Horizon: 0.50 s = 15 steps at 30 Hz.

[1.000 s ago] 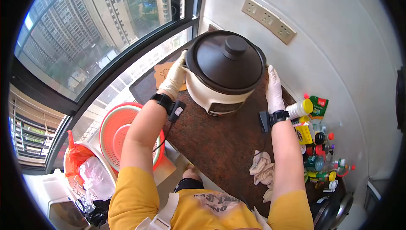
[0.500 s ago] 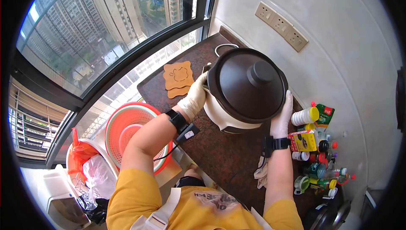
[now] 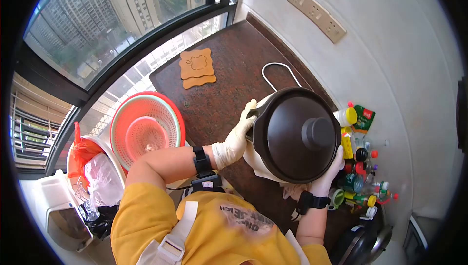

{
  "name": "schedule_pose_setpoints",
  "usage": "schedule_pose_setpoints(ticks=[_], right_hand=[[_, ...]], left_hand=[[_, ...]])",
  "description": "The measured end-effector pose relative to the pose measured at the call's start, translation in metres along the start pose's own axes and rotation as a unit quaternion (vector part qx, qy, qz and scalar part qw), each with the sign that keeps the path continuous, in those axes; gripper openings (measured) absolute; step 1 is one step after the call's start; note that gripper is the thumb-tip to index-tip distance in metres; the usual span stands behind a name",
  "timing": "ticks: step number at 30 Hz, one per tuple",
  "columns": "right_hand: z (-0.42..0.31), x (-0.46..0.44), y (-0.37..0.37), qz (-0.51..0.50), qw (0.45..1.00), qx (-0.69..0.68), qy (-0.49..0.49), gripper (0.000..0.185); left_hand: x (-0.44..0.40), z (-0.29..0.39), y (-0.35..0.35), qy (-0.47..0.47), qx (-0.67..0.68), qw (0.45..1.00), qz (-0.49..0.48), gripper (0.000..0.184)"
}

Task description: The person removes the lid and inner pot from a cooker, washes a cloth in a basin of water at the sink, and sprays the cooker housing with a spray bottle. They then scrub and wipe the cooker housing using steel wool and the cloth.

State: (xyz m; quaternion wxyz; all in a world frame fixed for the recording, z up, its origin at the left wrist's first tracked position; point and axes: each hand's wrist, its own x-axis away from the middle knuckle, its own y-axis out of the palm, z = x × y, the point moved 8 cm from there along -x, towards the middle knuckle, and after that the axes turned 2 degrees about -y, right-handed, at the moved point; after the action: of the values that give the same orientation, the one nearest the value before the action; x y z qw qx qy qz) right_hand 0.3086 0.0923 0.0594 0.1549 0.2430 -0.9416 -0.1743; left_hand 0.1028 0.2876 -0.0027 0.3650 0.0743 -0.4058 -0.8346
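Observation:
A large pot with a cream body [image 3: 257, 161] and a dark brown domed lid [image 3: 300, 141] is between my two hands over the near side of the counter. My left hand [image 3: 239, 138], in a whitish glove, grips the dark handle on the pot's left side. On the opposite side my right hand [image 3: 329, 173], also gloved, is wrapped against the pot, its fingers partly hidden by the rim. The lid sits on the pot. Behind it a white wire-like loop [image 3: 282, 65] sticks out; what it belongs to is hidden.
Two wavy-edged wooden mats [image 3: 197, 65] lie at the counter's window side. Nested colanders in a red basin [image 3: 181, 123] stand at left, beside a bin with plastic bags [image 3: 105, 177]. Bottles and jars [image 3: 358, 182] crowd the right wall, near a black pan [image 3: 356, 245].
The pot has come toward my body and to the right, held in both hands. More of the white loop and of the counter behind it now shows. My view has shifted somewhat too.

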Motion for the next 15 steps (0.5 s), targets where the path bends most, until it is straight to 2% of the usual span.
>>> schedule_pose_setpoints(ticks=[2, 4, 5, 8, 11, 13, 15], right_hand=[[-0.006, 0.021, -0.01, 0.021, 1.0, 0.01, 0.004, 0.063], [-0.004, 0.036, -0.007, 0.003, 0.996, -0.077, 0.054, 0.062], [-0.006, 0.036, -0.013, 0.01, 0.996, -0.076, 0.053, 0.062], [-0.021, 0.038, -0.042, 0.065, 0.996, 0.059, -0.016, 0.055], [-0.031, 0.037, -0.067, 0.114, 0.972, 0.19, -0.082, 0.05], [-0.055, 0.014, -0.085, -0.04, 0.901, 0.388, -0.189, 0.051], [-0.103, 0.021, -0.048, -0.033, 0.884, 0.367, -0.288, 0.055]], left_hand=[[0.012, -0.017, 0.004, -0.026, 0.014, 1.0, 0.007, 0.061], [0.03, -0.02, 0.014, -0.038, 0.002, 0.999, 0.002, 0.062], [0.034, -0.019, 0.018, -0.038, -0.015, 0.999, -0.005, 0.062], [0.04, -0.026, 0.017, -0.064, -0.024, 0.998, -0.013, 0.063], [0.041, -0.021, 0.022, -0.081, -0.028, 0.996, -0.021, 0.062], [0.036, -0.019, 0.015, -0.041, -0.108, 0.992, -0.048, 0.061], [0.034, -0.013, 0.014, -0.032, -0.129, 0.99, -0.049, 0.061]])
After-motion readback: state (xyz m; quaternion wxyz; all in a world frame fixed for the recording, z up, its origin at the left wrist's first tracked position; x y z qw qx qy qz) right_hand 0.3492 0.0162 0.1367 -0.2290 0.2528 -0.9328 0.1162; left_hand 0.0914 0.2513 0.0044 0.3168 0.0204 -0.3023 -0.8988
